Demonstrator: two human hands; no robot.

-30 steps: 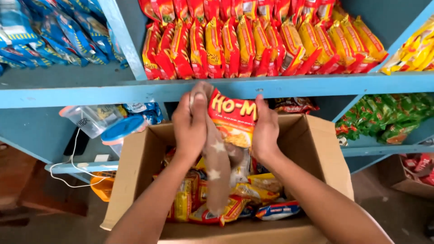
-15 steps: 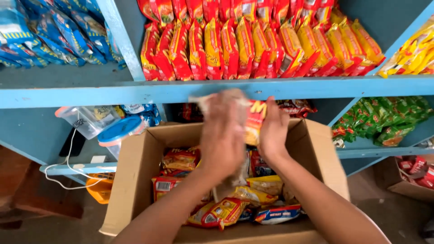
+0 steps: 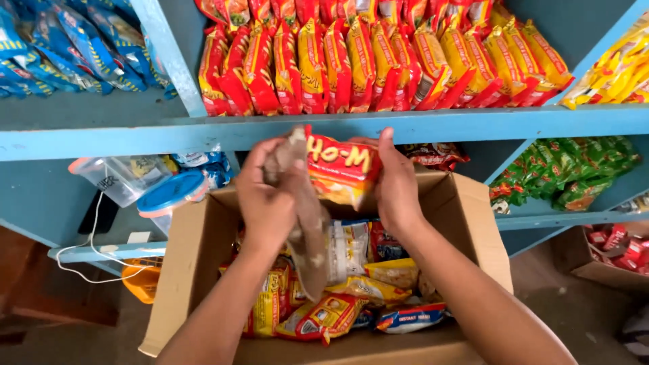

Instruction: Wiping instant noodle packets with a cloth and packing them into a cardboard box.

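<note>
Red and yellow, the noodle packet (image 3: 340, 169) sits between my two hands, lifted above the open cardboard box (image 3: 466, 209) and just below the front edge of the blue shelf (image 3: 473, 122). My right hand (image 3: 395, 186) grips the packet's right side, thumb pointing up along its edge and fingers wrapped behind it. My left hand (image 3: 267, 196) is closed on the packet's left side, and in the same grasp it pinches a brownish cloth (image 3: 307, 230) that hangs down from my fist into the box.

Below my hands the box holds a loose jumble of more packets (image 3: 324, 314), red, yellow and some with blue ends, lying flat and at angles across the bottom. On the shelf above, a long row of red and yellow packets (image 3: 378, 57) stands upright, packed side by side. Blue packets (image 3: 61, 54) fill the compartment to the left, past a slanted divider, and yellow ones (image 3: 615, 67) lie to the far right. Green packets (image 3: 568, 172) sit on the lower shelf at the right. At the lower left, clear plastic tubs (image 3: 125, 179), one with a blue lid, rest on a ledge, with a white cable (image 3: 88, 250) trailing down from it.
</note>
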